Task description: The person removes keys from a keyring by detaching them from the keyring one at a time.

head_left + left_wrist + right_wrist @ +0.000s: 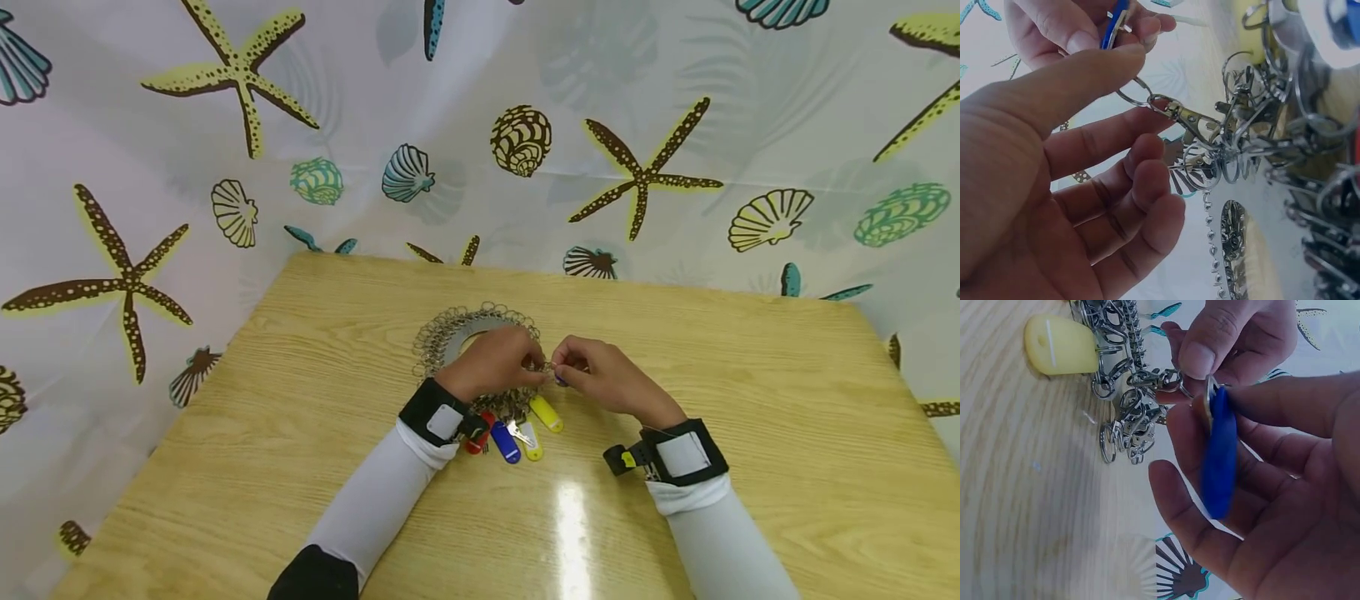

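My left hand (495, 362) pinches a small metal split ring (1135, 94) between thumb and index finger. That ring is linked to a swivel clasp (1188, 122) on a round grey key holder (455, 342) fringed with metal clasps and rings. Between the thumb and fingers of my right hand (611, 379) is a blue key tag (1219, 462), its metal loop close to the left fingertips. At the near side of the holder lie a second blue tag (506, 443), a red tag (477, 439), two yellow tags (546, 414) and a key (519, 432).
Everything lies on a light wood-grain table (787, 400). Behind it hangs a white cloth (465, 92) printed with starfish and shells. Both wrists wear black straps with small cameras (619, 459).
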Tool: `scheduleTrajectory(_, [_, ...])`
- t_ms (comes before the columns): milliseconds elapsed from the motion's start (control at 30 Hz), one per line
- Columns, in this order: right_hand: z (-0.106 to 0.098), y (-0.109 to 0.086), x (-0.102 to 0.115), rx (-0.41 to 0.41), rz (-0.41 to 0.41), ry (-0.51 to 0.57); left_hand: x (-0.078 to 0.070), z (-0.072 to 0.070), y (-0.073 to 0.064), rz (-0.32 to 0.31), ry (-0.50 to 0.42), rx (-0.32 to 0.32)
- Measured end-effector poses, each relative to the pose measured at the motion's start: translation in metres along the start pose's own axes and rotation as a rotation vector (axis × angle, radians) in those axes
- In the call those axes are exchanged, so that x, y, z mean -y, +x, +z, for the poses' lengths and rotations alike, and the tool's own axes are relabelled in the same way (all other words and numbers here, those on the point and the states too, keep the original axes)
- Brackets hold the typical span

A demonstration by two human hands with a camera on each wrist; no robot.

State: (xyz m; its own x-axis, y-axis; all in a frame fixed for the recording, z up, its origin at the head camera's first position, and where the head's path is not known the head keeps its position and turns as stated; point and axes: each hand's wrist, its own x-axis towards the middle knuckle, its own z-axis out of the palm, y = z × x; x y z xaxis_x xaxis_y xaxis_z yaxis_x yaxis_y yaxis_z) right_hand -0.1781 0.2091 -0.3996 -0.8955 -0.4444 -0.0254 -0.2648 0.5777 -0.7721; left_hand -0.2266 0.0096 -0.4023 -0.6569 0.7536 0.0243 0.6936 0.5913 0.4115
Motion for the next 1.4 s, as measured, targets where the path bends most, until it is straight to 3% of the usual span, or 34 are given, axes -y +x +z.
scheduleTrajectory(200, [0.005,0.001,0.000,-0.086,-0.015,-0.009,0.000,0.001,-0.001,0.018,-0.004,-0.012])
scheduleTrajectory(400, [0.016,0.002,0.001,-0.227,0.019,0.009,0.001,0.003,-0.001,0.050,-0.037,-0.036])
scheduleTrajectory(500, [0.020,0.002,0.001,-0.259,0.041,0.031,0.002,0.004,-0.002,0.056,-0.052,-0.044])
scheduleTrajectory(733, [0.023,0.004,-0.003,-0.270,0.046,0.088,0.003,0.003,-0.004,0.032,-0.101,-0.042])
scheduleTrajectory(1033, [0.024,0.005,0.001,-0.277,0.076,0.135,0.004,0.004,-0.004,0.029,-0.169,-0.096])
scheduleTrajectory(1267, [0.026,0.007,0.002,-0.285,0.074,0.137,0.004,0.005,-0.004,-0.033,-0.102,-0.084])
scheduleTrajectory(1400, [0.025,0.007,0.000,-0.278,0.064,0.133,0.004,0.006,-0.003,-0.038,-0.094,-0.081])
